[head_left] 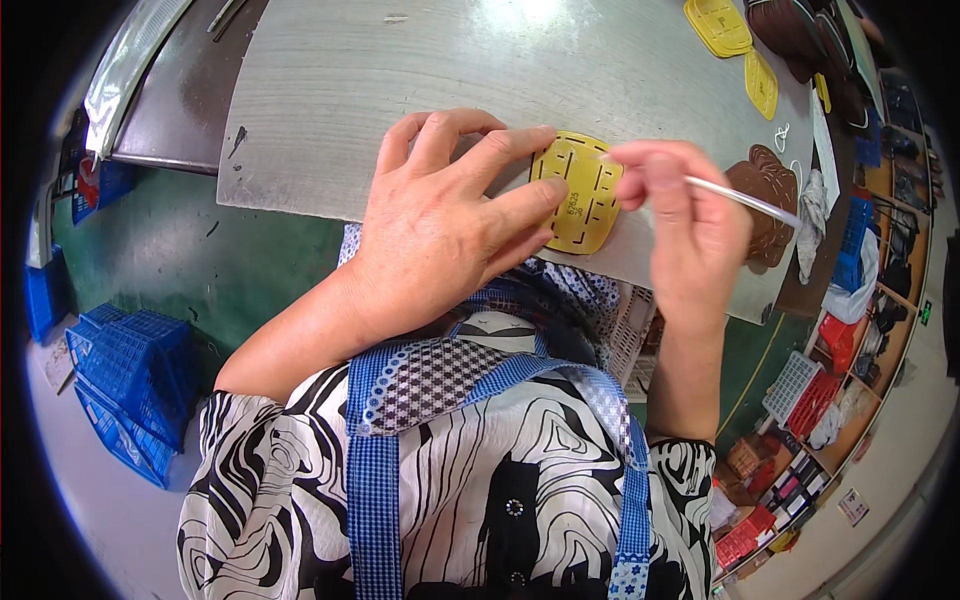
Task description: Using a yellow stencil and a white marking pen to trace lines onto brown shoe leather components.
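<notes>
Head view; dark digits (573,205) on yellow plate (582,186)

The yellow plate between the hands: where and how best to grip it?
Pinch the plate by its lower right rim, probably, from the near right: it lies flat close to the edge of the table, with the left hand on its left side.

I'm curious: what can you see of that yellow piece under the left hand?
The yellow plate looks like thin plastic: rounded corners, dark slot-like dashes, small dark characters. It lies flat by the near edge of the grey table. The left hand rests on its left side; the right hand holds a pale stick at its upper right, contact unclear.
</notes>
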A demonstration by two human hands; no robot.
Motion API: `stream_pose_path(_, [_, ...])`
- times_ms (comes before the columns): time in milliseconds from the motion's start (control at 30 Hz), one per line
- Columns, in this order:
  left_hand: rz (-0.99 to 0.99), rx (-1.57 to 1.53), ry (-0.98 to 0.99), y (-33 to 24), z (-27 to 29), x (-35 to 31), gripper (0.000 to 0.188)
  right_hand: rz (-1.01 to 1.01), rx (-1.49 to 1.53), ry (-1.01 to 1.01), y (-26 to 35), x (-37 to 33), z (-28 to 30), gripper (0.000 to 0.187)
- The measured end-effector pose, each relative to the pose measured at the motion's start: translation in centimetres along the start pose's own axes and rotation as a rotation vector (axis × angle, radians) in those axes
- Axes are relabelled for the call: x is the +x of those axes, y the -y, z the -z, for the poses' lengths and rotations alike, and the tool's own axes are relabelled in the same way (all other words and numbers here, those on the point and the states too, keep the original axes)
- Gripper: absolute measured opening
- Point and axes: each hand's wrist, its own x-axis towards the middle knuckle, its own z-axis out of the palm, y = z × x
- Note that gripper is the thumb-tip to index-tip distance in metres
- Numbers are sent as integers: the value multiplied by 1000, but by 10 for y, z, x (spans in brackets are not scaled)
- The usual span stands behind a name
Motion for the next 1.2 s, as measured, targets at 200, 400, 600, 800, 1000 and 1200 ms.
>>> stream_pose_path(200, [-3, 1, 12, -1, 1, 2, 31, 149, -303, 27, -21, 23, -17, 30])
stream_pose_path(400, [3, 11, 10, -3, 1, 2, 31, 89, -411, -105, -22, 2, -7, 27])
stream_pose_path(600, [-15, 27, 18, -1, 4, 4, 32, 39, -495, -243, -19, -29, -3, 27])
stream_pose_path(800, [-18, 32, 25, -2, 4, 3, 30, 7, -380, -233, -20, -29, 1, 27])
stream_pose_path(1000, [-28, 17, 72, -2, 7, 6, 29, 209, -379, -160, -20, 10, -25, 20])
stream_pose_path(1200, [-15, 24, 42, -2, 6, 3, 29, 57, -495, -223, -21, -12, -8, 24])
